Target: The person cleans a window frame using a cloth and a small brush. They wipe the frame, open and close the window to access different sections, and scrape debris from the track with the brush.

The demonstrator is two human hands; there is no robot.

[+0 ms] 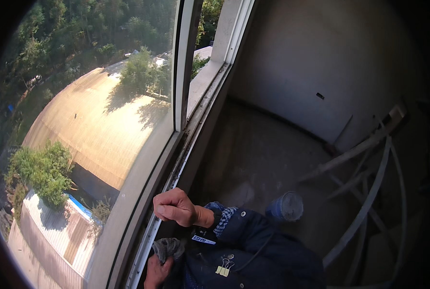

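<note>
My right hand [175,207] is curled into a fist above the inner edge of the sliding window track [178,168]. No object shows between its fingers. Below it in the view, my left hand [159,269] grips a crumpled grey cloth [168,249] beside the same track. Dirt and debris lie along the track's grooves. A glass window panel [128,119] in a light frame stands over the near stretch, and the far stretch is open to the outside.
Behind my right arm, a blue bucket [283,206] stands on the dusty floor [233,151]. Metal trestle legs [366,206] and a plank [348,153] take up the right side. A bare wall [290,72] has a small box opening [320,96]. Far below outside lie roofs [92,108] and trees.
</note>
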